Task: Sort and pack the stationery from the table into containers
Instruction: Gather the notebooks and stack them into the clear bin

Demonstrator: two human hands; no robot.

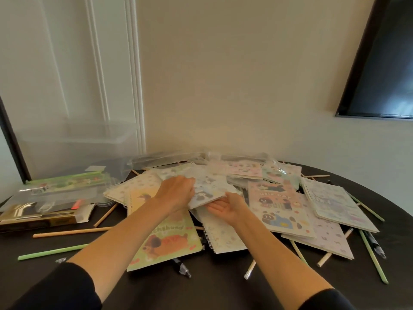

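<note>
Gripping the small notebook (206, 187) at its 9 o'clock edge with the left hand (176, 191), fingers curled round it. Propping it from 5 o'clock with the right hand (225, 209), palm up, fingers loose. Just atop the pile (277, 211).

I see a round dark table (201, 291) — a heap of pastel cartoon-cover notebooks (279, 211) under and right of the fingers (188, 186), loose wooden pencils (71, 232) and a clear plastic box (73, 148) to their left.
</note>
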